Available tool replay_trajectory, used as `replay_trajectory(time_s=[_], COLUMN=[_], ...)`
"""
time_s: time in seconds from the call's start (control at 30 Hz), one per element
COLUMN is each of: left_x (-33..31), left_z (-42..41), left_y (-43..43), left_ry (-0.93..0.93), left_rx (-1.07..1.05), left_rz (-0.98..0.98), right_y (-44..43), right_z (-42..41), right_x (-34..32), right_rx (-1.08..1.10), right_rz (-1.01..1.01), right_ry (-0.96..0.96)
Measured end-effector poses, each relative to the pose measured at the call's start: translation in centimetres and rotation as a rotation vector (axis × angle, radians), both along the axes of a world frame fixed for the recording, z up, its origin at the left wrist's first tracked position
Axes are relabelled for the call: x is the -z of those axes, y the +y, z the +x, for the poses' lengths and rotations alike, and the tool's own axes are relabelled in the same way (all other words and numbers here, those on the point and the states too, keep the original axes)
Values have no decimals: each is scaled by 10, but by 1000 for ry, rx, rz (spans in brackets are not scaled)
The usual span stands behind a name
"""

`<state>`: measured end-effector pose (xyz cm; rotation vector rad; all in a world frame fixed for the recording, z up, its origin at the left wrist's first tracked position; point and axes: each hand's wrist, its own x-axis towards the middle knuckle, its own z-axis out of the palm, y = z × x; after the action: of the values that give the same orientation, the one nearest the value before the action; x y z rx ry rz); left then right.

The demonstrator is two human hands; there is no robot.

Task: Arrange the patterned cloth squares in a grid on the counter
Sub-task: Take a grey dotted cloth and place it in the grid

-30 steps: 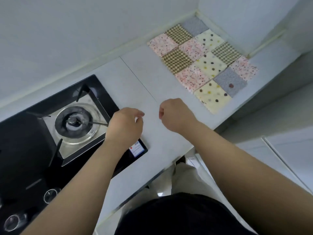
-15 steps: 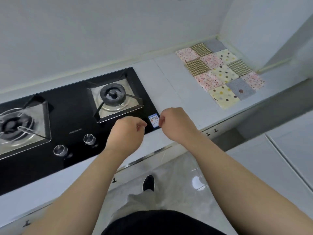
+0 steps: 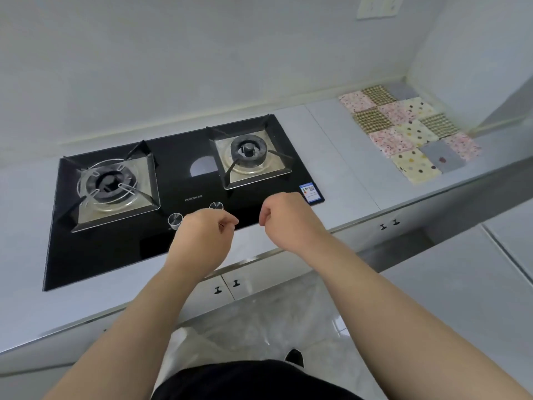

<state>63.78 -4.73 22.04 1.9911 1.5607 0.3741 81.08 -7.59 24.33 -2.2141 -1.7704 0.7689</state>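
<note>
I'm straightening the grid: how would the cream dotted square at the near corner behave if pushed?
The cream dotted square lies thin and flat: probably floppy and light. On the glossy counter it may slide or wrinkle, disturbing the adjoining grey square.

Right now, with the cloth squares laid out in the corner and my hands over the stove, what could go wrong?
The front yellow dotted square lies close to the front edge of the counter, so a passing brush could drag it off and spoil the cloth grid. Your left hand hovers, curled and holding nothing, right by the stove knobs; a bump might turn one.
</note>
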Motion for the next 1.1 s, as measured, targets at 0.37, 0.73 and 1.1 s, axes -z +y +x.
replay_trajectory(time_s=[0.37, 0.73, 1.1], left_x=[23, 33, 68], left_z=[-205, -453, -618], left_y=[79, 64, 44], left_ry=[-2, -39, 85], left_rx=[164, -315, -460], left_rz=[7, -84, -25], right_y=[71, 109, 119], right_z=[-217, -447, -619], right_x=[27, 31, 69], right_rx=[61, -343, -579], right_rz=[64, -28, -88], right_ry=[-35, -13, -67])
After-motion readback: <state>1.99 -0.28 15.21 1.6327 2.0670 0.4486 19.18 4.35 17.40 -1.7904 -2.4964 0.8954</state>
